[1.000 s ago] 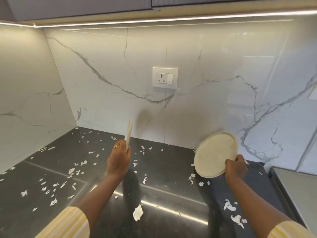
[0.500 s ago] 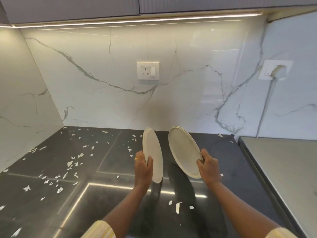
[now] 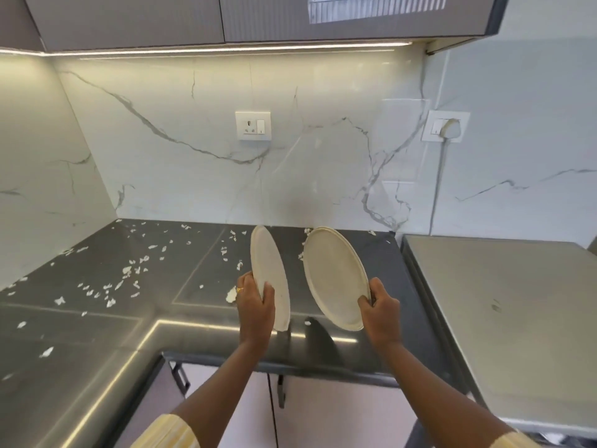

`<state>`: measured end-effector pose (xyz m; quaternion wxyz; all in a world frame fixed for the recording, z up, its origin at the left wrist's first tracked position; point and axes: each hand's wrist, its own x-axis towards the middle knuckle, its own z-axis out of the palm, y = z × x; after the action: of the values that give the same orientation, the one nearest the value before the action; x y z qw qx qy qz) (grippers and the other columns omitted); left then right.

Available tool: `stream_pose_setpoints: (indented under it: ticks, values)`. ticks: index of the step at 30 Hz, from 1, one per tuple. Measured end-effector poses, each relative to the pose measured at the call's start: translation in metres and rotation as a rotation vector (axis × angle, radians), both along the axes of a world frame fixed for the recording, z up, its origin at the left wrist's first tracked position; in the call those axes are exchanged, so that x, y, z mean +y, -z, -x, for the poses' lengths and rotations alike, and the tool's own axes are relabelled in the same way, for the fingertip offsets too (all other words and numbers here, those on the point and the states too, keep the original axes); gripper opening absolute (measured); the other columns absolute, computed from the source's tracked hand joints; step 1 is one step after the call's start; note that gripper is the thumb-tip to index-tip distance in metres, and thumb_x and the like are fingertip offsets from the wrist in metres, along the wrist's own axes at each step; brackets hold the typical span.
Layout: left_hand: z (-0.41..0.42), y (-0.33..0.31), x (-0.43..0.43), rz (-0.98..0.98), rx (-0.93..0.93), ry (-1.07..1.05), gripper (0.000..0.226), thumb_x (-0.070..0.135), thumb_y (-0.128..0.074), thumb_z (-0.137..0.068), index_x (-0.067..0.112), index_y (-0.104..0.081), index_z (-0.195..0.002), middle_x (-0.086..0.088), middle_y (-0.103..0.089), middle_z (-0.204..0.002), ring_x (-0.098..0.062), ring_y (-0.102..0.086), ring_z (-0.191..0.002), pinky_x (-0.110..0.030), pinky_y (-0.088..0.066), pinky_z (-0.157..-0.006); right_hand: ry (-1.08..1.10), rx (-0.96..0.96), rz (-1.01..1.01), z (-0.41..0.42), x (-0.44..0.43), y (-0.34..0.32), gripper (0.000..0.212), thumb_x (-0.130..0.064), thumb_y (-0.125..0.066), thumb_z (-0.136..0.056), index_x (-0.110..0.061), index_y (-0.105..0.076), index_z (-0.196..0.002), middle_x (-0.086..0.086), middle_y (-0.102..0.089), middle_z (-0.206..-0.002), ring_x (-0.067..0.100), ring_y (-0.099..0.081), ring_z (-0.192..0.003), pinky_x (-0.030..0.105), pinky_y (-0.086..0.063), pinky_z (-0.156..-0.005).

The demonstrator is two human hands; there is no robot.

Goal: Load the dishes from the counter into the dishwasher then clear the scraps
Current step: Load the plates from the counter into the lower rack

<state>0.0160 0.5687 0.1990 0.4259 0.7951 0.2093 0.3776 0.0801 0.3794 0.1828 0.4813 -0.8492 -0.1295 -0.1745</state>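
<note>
My left hand (image 3: 256, 307) grips the lower edge of a cream plate (image 3: 269, 270), held upright and almost edge-on above the dark counter (image 3: 97, 318). My right hand (image 3: 381, 313) grips the rim of cream plates (image 3: 334, 276), which look like two stacked together, tilted with the flat face toward me. Both are lifted clear of the counter, a small gap between them. White scraps (image 3: 129, 273) lie scattered over the counter's left and back parts. No dishwasher can be seen.
A grey steel-topped surface (image 3: 504, 318) adjoins the counter on the right. Cabinet doors with dark handles (image 3: 181, 378) sit below the counter edge. Marble backsplash carries a socket (image 3: 253, 126) and a plugged-in outlet (image 3: 447, 127). Wall cabinets (image 3: 226, 17) hang overhead.
The view has pulled back and shifted right, so the counter's front edge and lower cabinets show now. Both hands brought their plates together, upright, and keep the same grip.
</note>
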Motion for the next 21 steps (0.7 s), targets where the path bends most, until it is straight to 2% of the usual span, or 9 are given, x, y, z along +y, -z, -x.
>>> stream_pose_setpoints:
  ticks: [3, 5, 8, 11, 13, 14, 16, 18, 21]
  values:
    - [0.038, 0.005, -0.04, 0.02, -0.037, -0.037, 0.022, 0.0, -0.05, -0.091, -0.012, -0.05, -0.11, -0.022, -0.049, -0.116, -0.016, -0.042, -0.093, -0.016, -0.033, -0.067, -0.011, 0.0, -0.03, 0.039, -0.034, 0.01, 0.016, -0.001, -0.054, -0.088, -0.013, -0.046, -0.081, 0.002, -0.052, -0.075, 0.001, -0.045, -0.059, 0.003, -0.036, -0.053]
    - [0.063, 0.01, -0.065, 0.047, -0.045, -0.046, 0.022, 0.0, -0.049, -0.091, -0.011, -0.05, -0.111, -0.019, -0.048, -0.116, -0.017, -0.042, -0.095, -0.018, -0.034, -0.071, -0.001, 0.027, -0.051, 0.066, -0.055, 0.018, 0.015, -0.002, -0.053, -0.089, -0.012, -0.047, -0.08, 0.002, -0.051, -0.072, 0.0, -0.045, -0.058, 0.003, -0.037, -0.049]
    - [0.098, 0.019, -0.097, 0.076, -0.013, -0.041, 0.019, 0.003, -0.048, -0.092, -0.008, -0.049, -0.108, -0.018, -0.048, -0.115, -0.022, -0.046, -0.095, -0.025, -0.04, -0.072, 0.012, 0.07, -0.098, 0.103, -0.083, 0.029, 0.016, -0.003, -0.053, -0.09, -0.013, -0.048, -0.079, -0.002, -0.049, -0.068, 0.001, -0.045, -0.058, 0.003, -0.038, -0.057]
    - [0.126, 0.027, -0.122, 0.053, 0.002, -0.025, 0.019, 0.003, -0.05, -0.092, -0.006, -0.05, -0.108, -0.019, -0.049, -0.118, -0.021, -0.045, -0.095, -0.026, -0.043, -0.072, 0.016, 0.067, -0.097, 0.134, -0.107, 0.027, 0.038, 0.001, -0.052, -0.088, -0.027, -0.038, -0.067, -0.013, -0.037, -0.06, -0.001, -0.037, -0.055, 0.009, -0.036, -0.047]
    - [0.139, 0.03, -0.136, 0.039, 0.007, -0.004, 0.02, 0.003, -0.051, -0.092, -0.007, -0.05, -0.109, -0.02, -0.049, -0.118, -0.02, -0.045, -0.095, -0.025, -0.043, -0.071, 0.015, 0.046, -0.093, 0.151, -0.119, 0.026, 0.047, 0.001, -0.052, -0.088, -0.033, -0.031, -0.064, -0.015, -0.034, -0.059, -0.002, -0.034, -0.054, 0.003, -0.038, -0.049]
    - [0.145, 0.031, -0.143, 0.036, 0.01, 0.009, 0.021, 0.004, -0.052, -0.092, -0.006, -0.05, -0.11, -0.019, -0.049, -0.117, -0.02, -0.046, -0.095, -0.025, -0.044, -0.072, 0.009, 0.036, -0.099, 0.158, -0.125, 0.025, 0.045, -0.001, -0.052, -0.089, -0.033, -0.031, -0.064, -0.015, -0.033, -0.059, -0.002, -0.034, -0.054, 0.001, -0.037, -0.05]
    - [0.157, 0.034, -0.158, 0.039, 0.014, 0.038, 0.024, 0.006, -0.053, -0.092, -0.004, -0.049, -0.113, -0.017, -0.049, -0.117, -0.018, -0.048, -0.096, -0.026, -0.049, -0.076, -0.009, 0.034, -0.097, 0.169, -0.136, 0.028, 0.027, -0.013, -0.049, -0.087, -0.029, -0.038, -0.068, -0.015, -0.037, -0.061, -0.003, -0.036, -0.055, 0.003, -0.036, -0.049]
    - [0.168, 0.039, -0.171, 0.037, 0.022, 0.064, 0.024, 0.007, -0.054, -0.092, -0.002, -0.05, -0.114, -0.014, -0.048, -0.116, -0.017, -0.049, -0.096, -0.027, -0.051, -0.079, -0.007, 0.069, -0.081, 0.177, -0.146, 0.035, 0.019, -0.011, -0.049, -0.09, -0.022, -0.045, -0.076, -0.008, -0.043, -0.064, -0.002, -0.04, -0.056, 0.005, -0.036, -0.048]
    - [0.185, 0.05, -0.189, 0.038, 0.029, 0.091, 0.024, 0.007, -0.054, -0.091, 0.0, -0.049, -0.114, -0.006, -0.047, -0.111, -0.015, -0.049, -0.096, -0.014, -0.046, -0.075, 0.01, 0.088, -0.046, 0.195, -0.164, 0.048, 0.04, 0.002, -0.049, -0.089, -0.03, -0.035, -0.068, -0.01, -0.038, -0.061, 0.001, -0.037, -0.054, 0.007, -0.039, -0.047]
